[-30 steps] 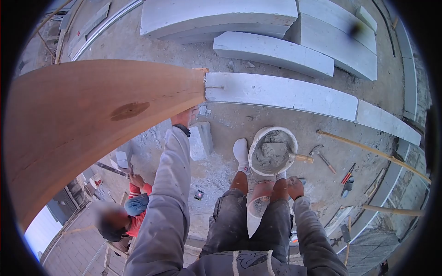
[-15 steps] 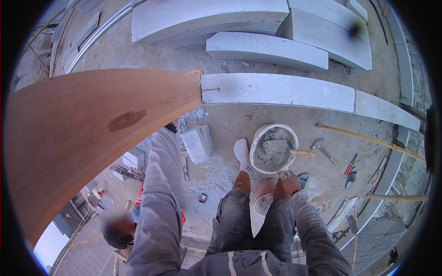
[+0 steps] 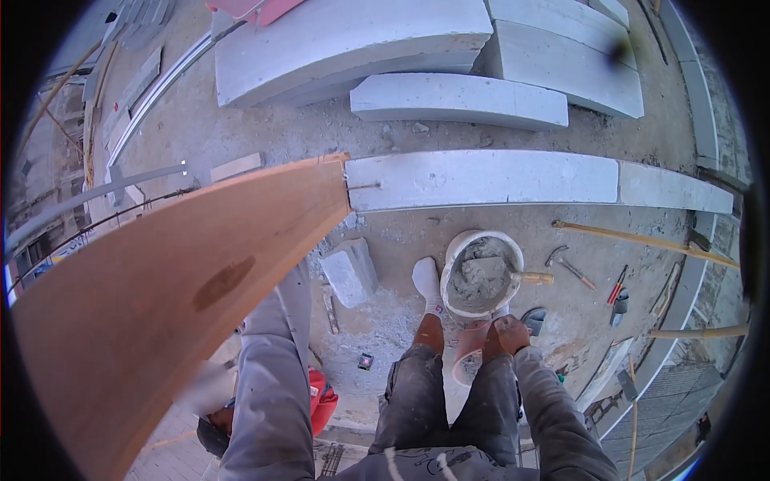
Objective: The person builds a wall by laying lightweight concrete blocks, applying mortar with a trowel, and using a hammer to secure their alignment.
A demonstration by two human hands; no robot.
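In the head view, my left sleeve (image 3: pixel 277 377) ran behind a large brown wooden board (image 3: pixel 168 297), which hid my left hand, so I could not tell its grip. The board's far end met a row of white blocks (image 3: pixel 481 178). My right hand (image 3: pixel 506 335) was at my right knee, just beside a bucket (image 3: pixel 446 280) of grey mortar (image 3: pixel 480 280); whether its fingers were open or closed was unclear.

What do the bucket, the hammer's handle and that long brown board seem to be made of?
Bucket: probably plastic, smeared pale with mortar.
Hammer's handle: unclear; slim and grey with a reddish end.
Long brown board: likely wood, smooth-faced, with a dark knot-like patch.
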